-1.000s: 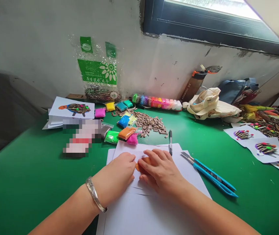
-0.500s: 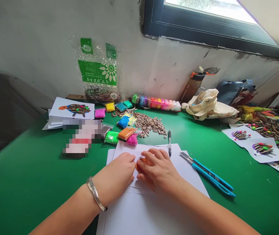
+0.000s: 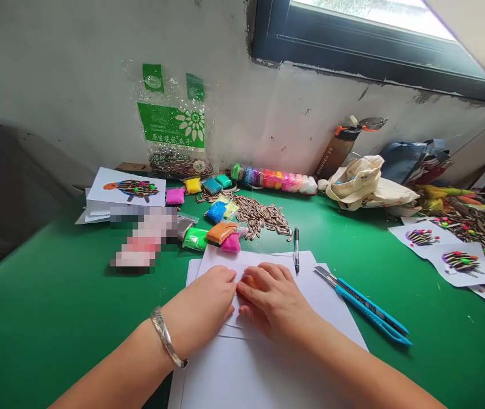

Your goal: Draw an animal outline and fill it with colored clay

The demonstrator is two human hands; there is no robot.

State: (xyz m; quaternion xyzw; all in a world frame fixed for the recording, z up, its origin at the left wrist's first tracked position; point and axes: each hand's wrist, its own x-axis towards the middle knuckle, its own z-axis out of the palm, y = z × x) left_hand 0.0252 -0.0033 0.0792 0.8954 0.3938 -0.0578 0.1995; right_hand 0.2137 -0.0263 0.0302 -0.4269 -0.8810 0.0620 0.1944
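Note:
Flat on the stack of white paper (image 3: 221,375) lies a piece of orange clay (image 3: 250,280), mostly covered by my right hand (image 3: 273,298). The fingers of that hand curve over the clay and press on it. My left hand (image 3: 210,295), with a silver bangle at the wrist, rests on the paper just left of the clay. Its fingers are curled and closed, and whatever they pinch is hidden. Beyond the right hand a black pen (image 3: 296,250) lies at the paper's edge. To the right is a blue utility knife (image 3: 370,309) with its blade showing.
Clay packets, including an orange one (image 3: 221,232), lie ahead near a pile of sunflower seeds (image 3: 263,216). A turtle picture (image 3: 129,190) tops papers at left. A bottle (image 3: 338,147) and cloth bag (image 3: 362,182) stand by the wall; seed pictures (image 3: 459,264) lie at right.
My right hand shifts slightly over the orange clay, its fingers closing nearer the left hand and covering more of it. My left hand stays in place.

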